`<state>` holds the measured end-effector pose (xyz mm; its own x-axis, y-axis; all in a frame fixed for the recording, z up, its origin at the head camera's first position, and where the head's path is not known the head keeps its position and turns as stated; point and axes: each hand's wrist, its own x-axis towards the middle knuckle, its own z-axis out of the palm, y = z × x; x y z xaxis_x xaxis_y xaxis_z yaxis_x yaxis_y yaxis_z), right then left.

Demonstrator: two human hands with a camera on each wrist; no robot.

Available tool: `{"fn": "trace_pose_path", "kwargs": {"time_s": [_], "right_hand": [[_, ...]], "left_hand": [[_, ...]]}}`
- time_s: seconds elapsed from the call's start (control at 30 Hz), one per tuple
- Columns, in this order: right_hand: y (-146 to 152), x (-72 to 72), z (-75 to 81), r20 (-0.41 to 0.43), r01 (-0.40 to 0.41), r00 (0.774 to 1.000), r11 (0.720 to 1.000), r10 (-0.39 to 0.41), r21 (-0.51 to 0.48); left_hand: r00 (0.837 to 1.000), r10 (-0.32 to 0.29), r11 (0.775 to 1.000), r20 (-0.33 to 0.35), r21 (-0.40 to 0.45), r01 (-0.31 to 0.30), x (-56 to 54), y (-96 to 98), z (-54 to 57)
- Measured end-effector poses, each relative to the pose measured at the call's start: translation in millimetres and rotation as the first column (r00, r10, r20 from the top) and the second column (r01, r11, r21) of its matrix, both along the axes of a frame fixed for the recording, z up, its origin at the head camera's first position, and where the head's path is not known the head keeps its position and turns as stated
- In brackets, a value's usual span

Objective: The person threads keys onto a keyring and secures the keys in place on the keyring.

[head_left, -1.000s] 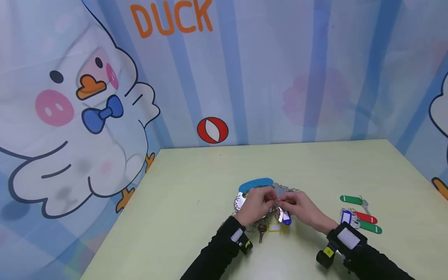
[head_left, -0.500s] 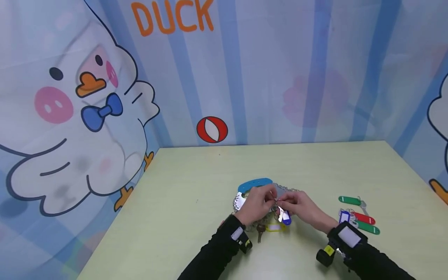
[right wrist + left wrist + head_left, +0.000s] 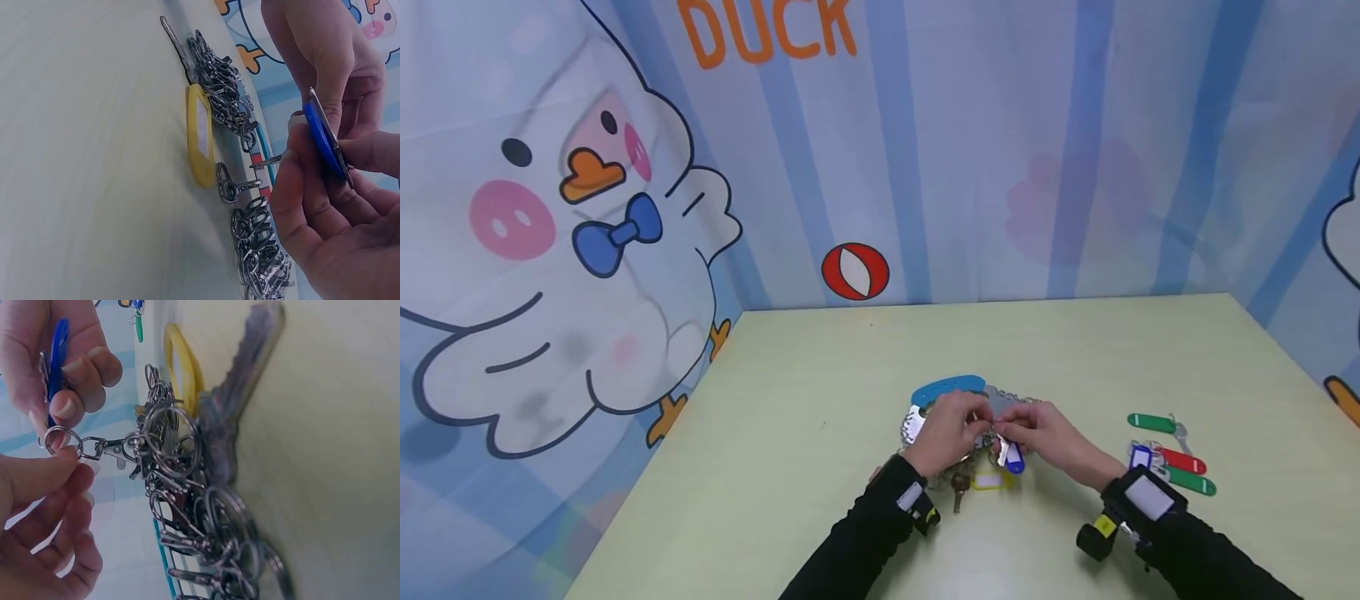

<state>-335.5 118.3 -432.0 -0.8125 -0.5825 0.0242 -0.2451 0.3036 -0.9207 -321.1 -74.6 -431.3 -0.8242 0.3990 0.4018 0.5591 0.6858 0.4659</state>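
My left hand (image 3: pixel 947 433) pinches a small metal key ring (image 3: pixel 55 429) between thumb and forefinger. A swivel clasp (image 3: pixel 114 449) joins that ring on the side towards the pile. Close against it, my right hand (image 3: pixel 1051 440) holds a blue key tag (image 3: pixel 320 134) with a silver key (image 3: pixel 331 139) lying flat along it. The fingertips of both hands meet at the ring. Under the hands lies a heap of metal rings and clasps (image 3: pixel 178 459), partly covered by them in the head view. Beside the heap are a yellow key tag (image 3: pixel 200 137) and a brownish key (image 3: pixel 959 490).
Behind the hands lies a light blue oval-ended piece (image 3: pixel 947 388). To the right on the table (image 3: pixel 820 500) rest a green tag (image 3: pixel 1152 423) with a key, a red tag (image 3: pixel 1182 461), another green tag (image 3: pixel 1191 480) and a blue tag (image 3: pixel 1140 457). A printed duck curtain hangs behind.
Both hands stay at the ring with only slight finger movement. The head view has tilted a little, so the scene sits slightly higher.
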Motion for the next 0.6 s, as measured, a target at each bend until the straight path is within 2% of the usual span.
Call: {"fn": "trace_pose_path", "kwargs": {"time_s": [0.3,0.37,0.6], "right_hand": [[0.5,-0.6,-3.8,-0.023,-0.011,1.0,1.0,0.011,0.019],[0.3,-1.0,-3.3,-0.022,-0.007,1.0,1.0,0.008,0.024],[-0.5,-1.3,0.4,0.029,0.002,1.0,1.0,-0.002,0.014]], "left_hand": [[0.998,0.031,0.999,0.061,0.019,-0.032,-2.2,1.8,-2.1],[0.997,0.015,0.999,0.072,0.037,-0.017,-3.3,1.8,-2.7],[0.998,-0.04,0.995,0.04,0.089,0.036,-4.8,0.8,-8.3]]}}
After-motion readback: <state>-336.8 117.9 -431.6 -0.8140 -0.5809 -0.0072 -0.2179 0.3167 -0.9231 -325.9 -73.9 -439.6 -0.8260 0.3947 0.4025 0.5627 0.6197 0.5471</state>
